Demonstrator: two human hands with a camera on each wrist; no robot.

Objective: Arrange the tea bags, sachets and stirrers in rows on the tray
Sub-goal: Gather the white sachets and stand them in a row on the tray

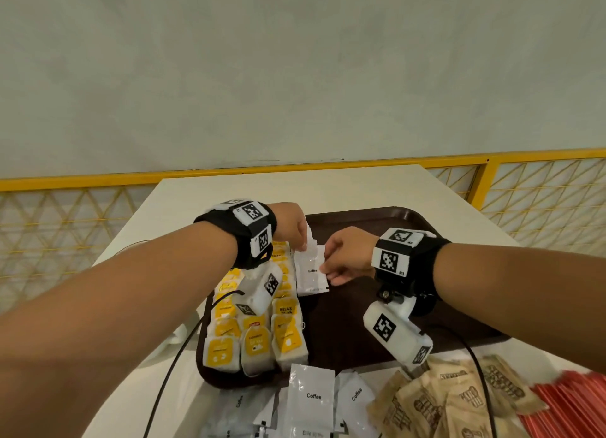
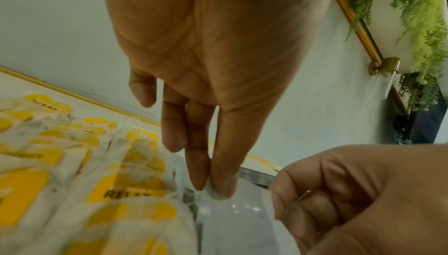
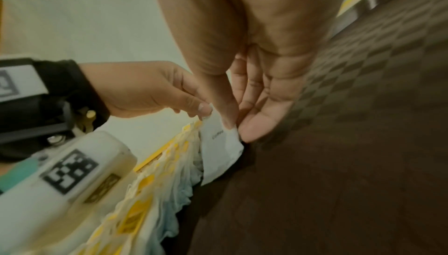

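Rows of yellow-labelled tea bags [image 1: 255,326] fill the left side of the dark brown tray [image 1: 360,319]. Just right of them lies a short row of white coffee sachets, the nearest one [image 1: 311,273] lying on top. My left hand [image 1: 296,231] pinches that sachet's far left corner [image 2: 218,194] between thumb and fingertip. My right hand [image 1: 341,260] pinches its right edge [image 3: 230,130] with thumb and fingers. In the right wrist view the sachet [image 3: 219,155] stands against the tea bags [image 3: 155,192].
Loose white coffee sachets [image 1: 311,401] lie off the tray on the white table [image 1: 295,188] at the near edge. Brown sachets [image 1: 449,401] and red stirrers [image 1: 570,405] lie near right. A yellow railing [image 1: 98,182] runs behind. Cables trail over the tray's near-left corner.
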